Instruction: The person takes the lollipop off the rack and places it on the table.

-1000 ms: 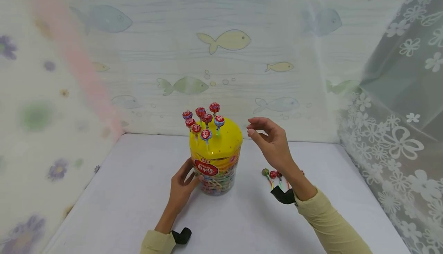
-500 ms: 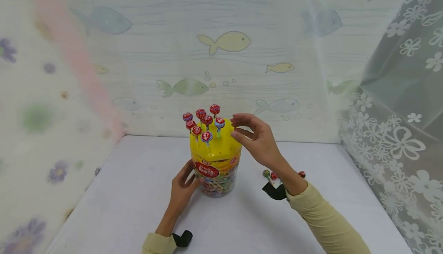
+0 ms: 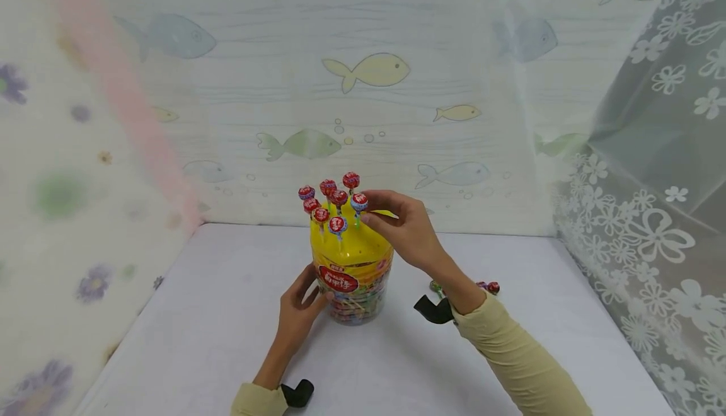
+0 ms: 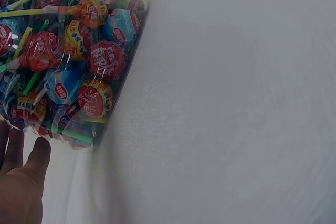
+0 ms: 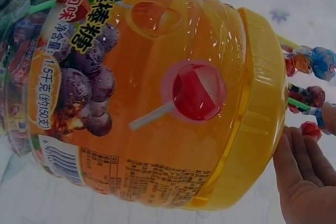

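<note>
While the candy tub (image 3: pixel 353 287) stands upright on the white table (image 3: pixel 198 334), just below the middle of the head view toward 6 o'clock, a hand works on either side of it. At the tub's 8 o'clock, the left hand (image 3: pixel 296 306) grips its lower wall, thumb at the front and fingers curved round the side. The right hand (image 3: pixel 409 230) comes in from 2 o'clock, above the yellow lid (image 3: pixel 363 246), with thumb and forefinger bent toward a blue-and-red lollipop (image 3: pixel 359 202). Its fingertips are right beside the candy, but I cannot tell whether they pinch it.

Seven other wrapped lollipops (image 3: pixel 338 198) stand in the lid, spread from about 8 to 12 o'clock on it. Through the tub's clear lower wall, many more wrapped sweets (image 4: pixel 105 59) show in mixed colours, and the right wrist view gives an orange label (image 5: pixel 144 72) with a printed red lollipop, dark grapes and a barcode (image 5: pixel 60 163).

Loose lollipops (image 3: pixel 493 287) lie on the table at the tub's 3 o'clock, partly hidden by the right forearm. Toward 12 o'clock hangs a pale backdrop (image 3: pixel 391 0) printed with fish; sheer cloth (image 3: pixel 658 214) with white flowers hangs at 3 o'clock, and flowered cloth (image 3: pixel 51 246) at 9 o'clock.
</note>
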`<act>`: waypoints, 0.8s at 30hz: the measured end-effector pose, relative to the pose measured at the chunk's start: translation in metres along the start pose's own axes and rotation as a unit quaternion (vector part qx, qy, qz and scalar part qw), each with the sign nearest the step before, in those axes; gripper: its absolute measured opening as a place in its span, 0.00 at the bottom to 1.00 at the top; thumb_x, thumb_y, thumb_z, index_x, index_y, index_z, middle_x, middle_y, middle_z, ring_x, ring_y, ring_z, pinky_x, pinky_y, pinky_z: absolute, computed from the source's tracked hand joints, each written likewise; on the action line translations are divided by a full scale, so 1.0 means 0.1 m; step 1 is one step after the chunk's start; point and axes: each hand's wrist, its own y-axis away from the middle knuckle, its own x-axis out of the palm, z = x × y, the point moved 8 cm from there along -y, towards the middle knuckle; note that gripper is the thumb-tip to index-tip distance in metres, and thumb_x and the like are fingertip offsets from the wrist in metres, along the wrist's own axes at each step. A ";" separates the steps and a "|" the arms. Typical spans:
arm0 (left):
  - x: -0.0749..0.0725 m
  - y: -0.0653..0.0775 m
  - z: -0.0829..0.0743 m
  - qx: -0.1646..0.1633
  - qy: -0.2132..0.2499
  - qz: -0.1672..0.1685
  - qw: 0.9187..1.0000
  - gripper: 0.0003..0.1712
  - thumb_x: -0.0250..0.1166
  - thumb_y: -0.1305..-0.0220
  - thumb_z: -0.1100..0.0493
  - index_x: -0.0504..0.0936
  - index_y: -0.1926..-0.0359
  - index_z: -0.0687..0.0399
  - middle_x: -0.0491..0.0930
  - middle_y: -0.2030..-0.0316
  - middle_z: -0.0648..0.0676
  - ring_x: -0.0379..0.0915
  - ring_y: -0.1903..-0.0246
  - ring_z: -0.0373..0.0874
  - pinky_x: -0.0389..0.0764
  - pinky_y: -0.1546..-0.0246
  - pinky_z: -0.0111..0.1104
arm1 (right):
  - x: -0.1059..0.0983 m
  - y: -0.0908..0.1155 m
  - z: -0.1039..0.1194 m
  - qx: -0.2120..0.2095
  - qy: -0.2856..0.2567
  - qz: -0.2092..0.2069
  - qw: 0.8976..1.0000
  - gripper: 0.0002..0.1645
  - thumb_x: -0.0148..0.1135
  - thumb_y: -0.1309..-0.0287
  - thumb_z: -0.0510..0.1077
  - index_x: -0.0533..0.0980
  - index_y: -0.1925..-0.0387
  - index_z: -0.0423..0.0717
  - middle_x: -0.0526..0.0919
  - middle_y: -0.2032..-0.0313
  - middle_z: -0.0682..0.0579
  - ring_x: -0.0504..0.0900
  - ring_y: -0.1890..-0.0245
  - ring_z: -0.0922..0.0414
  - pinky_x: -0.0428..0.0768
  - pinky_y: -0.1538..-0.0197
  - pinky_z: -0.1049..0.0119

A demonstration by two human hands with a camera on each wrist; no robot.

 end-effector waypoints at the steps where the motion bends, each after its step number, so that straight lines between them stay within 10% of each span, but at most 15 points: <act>1: 0.00 0.00 0.00 -0.001 0.000 -0.001 1.000 0.42 0.69 0.35 0.65 0.63 0.23 0.50 0.67 0.27 0.53 0.63 0.27 0.49 0.69 0.29 0.44 | 0.01 -0.01 0.00 0.000 0.002 0.000 1.000 0.21 0.64 0.34 0.34 0.77 0.40 0.36 0.83 0.44 0.42 0.82 0.43 0.48 0.84 0.40 0.62; 16: 0.00 0.02 -0.01 0.007 -0.001 0.002 1.000 0.41 0.69 0.34 0.66 0.64 0.24 0.49 0.68 0.27 0.53 0.63 0.28 0.53 0.69 0.30 0.46 | 0.09 -0.06 0.07 -0.006 0.004 0.000 1.000 0.19 0.66 0.35 0.35 0.80 0.43 0.37 0.86 0.49 0.41 0.85 0.48 0.49 0.87 0.45 0.59; 24: -0.01 0.02 -0.01 0.009 -0.003 0.001 1.000 0.41 0.69 0.35 0.66 0.64 0.24 0.48 0.68 0.27 0.52 0.66 0.30 0.37 0.69 0.30 0.45 | 0.07 -0.08 0.09 -0.014 0.010 -0.007 1.000 0.18 0.68 0.37 0.35 0.82 0.46 0.36 0.88 0.52 0.41 0.87 0.51 0.49 0.88 0.49 0.60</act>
